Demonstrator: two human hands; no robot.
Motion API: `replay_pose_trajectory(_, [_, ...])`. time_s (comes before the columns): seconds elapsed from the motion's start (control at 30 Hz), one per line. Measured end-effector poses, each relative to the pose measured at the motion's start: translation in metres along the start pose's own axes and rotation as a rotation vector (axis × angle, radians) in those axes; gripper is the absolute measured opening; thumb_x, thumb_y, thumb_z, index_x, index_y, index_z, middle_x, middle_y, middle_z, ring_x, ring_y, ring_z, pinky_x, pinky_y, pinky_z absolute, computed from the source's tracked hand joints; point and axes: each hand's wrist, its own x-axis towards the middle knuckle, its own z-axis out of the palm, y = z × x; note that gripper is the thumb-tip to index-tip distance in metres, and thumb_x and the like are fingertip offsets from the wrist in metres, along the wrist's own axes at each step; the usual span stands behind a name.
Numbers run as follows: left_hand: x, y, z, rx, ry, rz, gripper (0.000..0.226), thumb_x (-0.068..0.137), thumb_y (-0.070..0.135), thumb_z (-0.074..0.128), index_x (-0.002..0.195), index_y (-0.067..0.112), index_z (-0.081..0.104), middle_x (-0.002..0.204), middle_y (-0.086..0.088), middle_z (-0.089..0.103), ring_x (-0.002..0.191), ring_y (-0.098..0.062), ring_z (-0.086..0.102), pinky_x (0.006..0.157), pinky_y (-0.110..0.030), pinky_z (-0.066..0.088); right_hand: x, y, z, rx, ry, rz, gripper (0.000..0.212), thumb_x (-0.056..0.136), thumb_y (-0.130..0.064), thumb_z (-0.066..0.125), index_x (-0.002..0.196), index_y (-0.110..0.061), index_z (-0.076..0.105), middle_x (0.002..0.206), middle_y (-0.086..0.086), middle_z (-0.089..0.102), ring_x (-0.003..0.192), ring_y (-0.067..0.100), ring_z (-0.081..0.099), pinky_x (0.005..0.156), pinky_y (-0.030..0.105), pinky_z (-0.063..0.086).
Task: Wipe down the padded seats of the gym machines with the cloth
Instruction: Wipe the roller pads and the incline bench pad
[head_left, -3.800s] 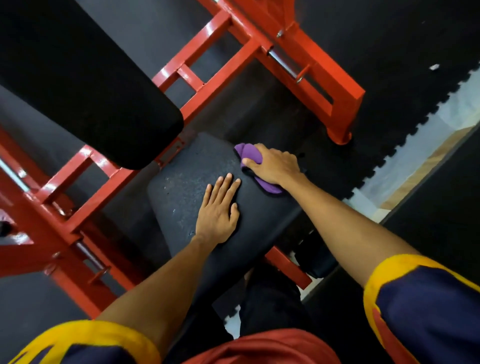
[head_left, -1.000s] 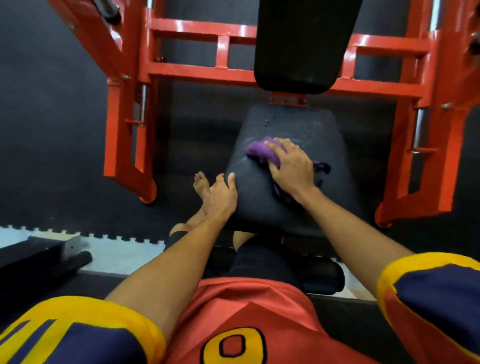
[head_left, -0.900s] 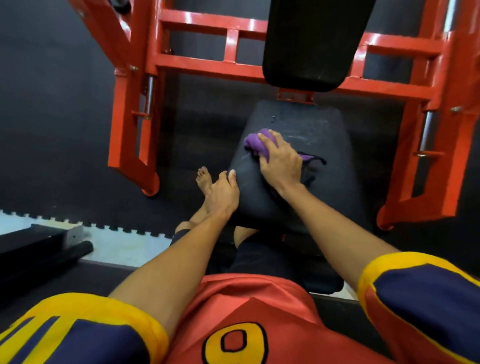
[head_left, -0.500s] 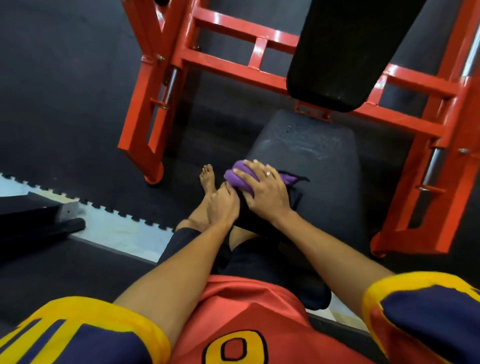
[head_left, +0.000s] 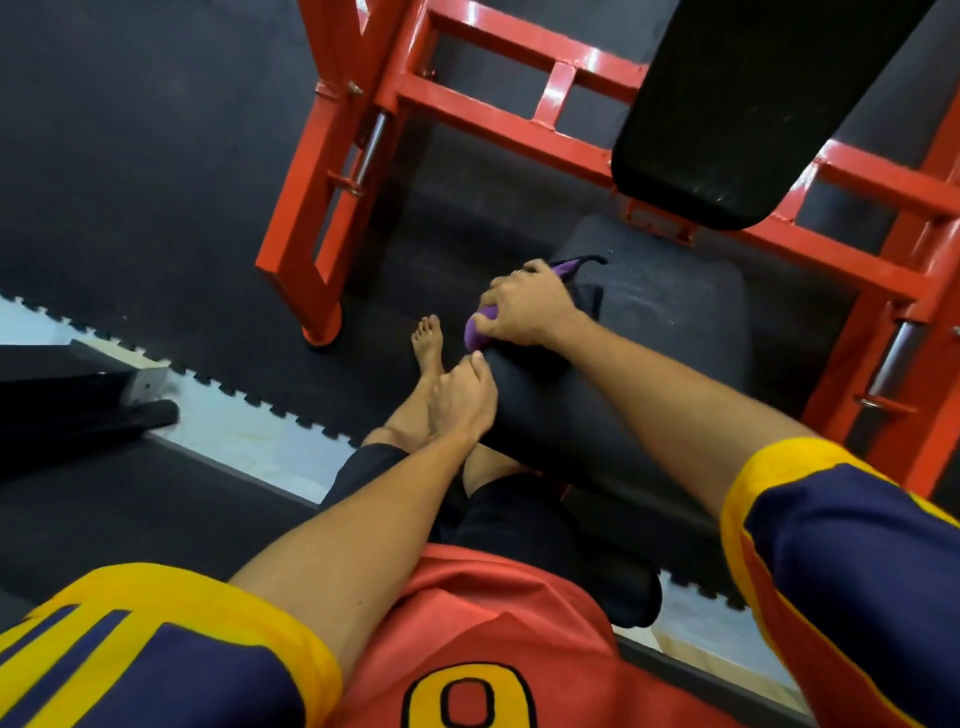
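The right hand (head_left: 524, 306), fingers grasping a cloth (head_left: 477, 331), presses at the seat (head_left: 675, 322) edge while the left hand (head_left: 462, 400) rests on its corner, finger hold impossible to tell.

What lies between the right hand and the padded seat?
The purple cloth: the right hand holds it against the left edge of the padded seat, fingers curled over it. The head view shows this.

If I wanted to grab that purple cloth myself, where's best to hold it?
Probably its bunched middle, from above, as the right hand does. The purple cloth is wadded over the padded seat's left edge, so a grip closes round the lump; the thin tail looks floppy.
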Motion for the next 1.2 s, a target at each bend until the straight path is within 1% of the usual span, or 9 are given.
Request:
replay_pose_trajectory(0.13, [0.006, -0.001, -0.002, 0.011, -0.036, -0.001, 0.051, 0.110, 0.036, 0.022, 0.127, 0.008, 0.060, 0.123, -0.022, 0.065, 0.118, -0.041, 0.059, 0.101, -0.048, 0.042, 0.020, 0.016, -0.008, -0.054, -0.073, 0.188, 0.044, 0.092, -0.060, 0.046, 0.099, -0.029, 0.076, 0.106, -0.002, 0.072, 0.100, 0.023, 0.065, 0.092, 0.039, 0.038])
replay_pose_trajectory(0.23, [0.010, -0.003, -0.005, 0.028, -0.094, -0.026, 0.050, 0.110, 0.033, 0.023, 0.136, 0.006, 0.055, 0.129, -0.022, 0.063, 0.122, -0.040, 0.057, 0.105, -0.048, 0.042, 0.009, -0.017, -0.003, -0.045, -0.067, 0.102, 0.045, 0.090, -0.063, 0.048, 0.096, -0.029, 0.076, 0.095, -0.002, 0.070, 0.084, 0.021, 0.061, 0.078, 0.037, 0.040])
replay_pose_trajectory(0.37, [0.018, -0.001, -0.009, 0.017, -0.182, -0.070, 0.052, 0.110, 0.035, 0.023, 0.148, 0.005, 0.044, 0.139, -0.023, 0.056, 0.128, -0.039, 0.054, 0.111, -0.049, 0.039, -0.017, -0.020, 0.006, 0.068, 0.065, 0.018, 0.046, 0.089, -0.069, 0.051, 0.110, -0.035, 0.073, 0.113, -0.005, 0.067, 0.104, 0.019, 0.063, 0.094, 0.040, 0.042])
replay_pose_trajectory(0.6, [0.047, -0.001, -0.008, -0.133, -0.278, -0.099, 0.056, 0.112, 0.030, 0.021, 0.156, -0.003, 0.022, 0.165, -0.023, 0.017, 0.154, -0.035, 0.012, 0.123, -0.036, 0.008, -0.013, 0.033, 0.013, 0.249, 0.322, 0.459, 0.045, 0.092, -0.059, 0.057, 0.129, -0.033, 0.066, 0.132, -0.001, 0.064, 0.121, 0.026, 0.059, 0.112, 0.046, 0.034])
replay_pose_trajectory(0.7, [0.134, -0.073, 0.052, -0.135, -0.166, 0.010, 0.085, 0.096, 0.065, 0.027, 0.162, 0.023, -0.007, 0.168, -0.001, -0.020, 0.153, -0.021, -0.025, 0.126, -0.049, -0.005, -0.041, -0.004, 0.029, 0.229, 0.413, 0.419, 0.052, 0.089, -0.056, 0.060, 0.133, -0.030, 0.065, 0.143, 0.001, 0.059, 0.133, 0.028, 0.053, 0.120, 0.053, 0.027])
replay_pose_trajectory(0.8, [0.205, -0.130, 0.098, -0.071, -0.147, -0.022, 0.097, 0.082, 0.081, 0.032, 0.159, 0.037, -0.007, 0.168, 0.011, -0.014, 0.154, -0.016, -0.019, 0.126, -0.047, -0.001, -0.059, -0.004, 0.039, 0.211, 0.407, 0.278, 0.051, 0.092, -0.049, 0.062, 0.139, -0.031, 0.061, 0.148, -0.003, 0.055, 0.135, 0.026, 0.052, 0.119, 0.050, 0.031])
replay_pose_trajectory(0.93, [0.142, -0.045, 0.045, 0.033, -0.176, -0.106, 0.115, 0.073, 0.089, 0.028, 0.162, 0.024, -0.007, 0.169, 0.000, -0.014, 0.154, -0.022, -0.019, 0.126, -0.047, -0.005, -0.026, 0.048, 0.025, 0.258, 0.360, 0.488, 0.049, 0.097, -0.039, 0.061, 0.145, -0.030, 0.056, 0.156, 0.003, 0.048, 0.143, 0.030, 0.044, 0.121, 0.050, 0.026])
replay_pose_trajectory(1.03, [0.078, 0.018, 0.000, -0.024, -0.318, -0.042, 0.077, 0.102, 0.056, 0.027, 0.162, 0.015, 0.002, 0.166, 0.000, -0.005, 0.154, -0.023, -0.011, 0.124, -0.039, -0.007, -0.008, 0.058, 0.015, 0.321, 0.281, 0.625, 0.052, 0.099, -0.040, 0.058, 0.150, -0.031, 0.050, 0.161, 0.002, 0.041, 0.147, 0.029, 0.038, 0.124, 0.049, 0.021])
replay_pose_trajectory(1.2, [0.066, 0.050, -0.011, 0.011, -0.364, 0.049, 0.054, 0.111, 0.038, 0.020, 0.161, 0.016, 0.015, 0.168, -0.010, 0.009, 0.155, -0.025, -0.002, 0.117, -0.028, -0.007, -0.068, 0.015, 0.026, 0.239, 0.419, 0.488, 0.053, 0.094, -0.051, 0.063, 0.142, -0.029, 0.060, 0.149, 0.002, 0.056, 0.125, 0.026, 0.062, 0.108, 0.044, 0.045])
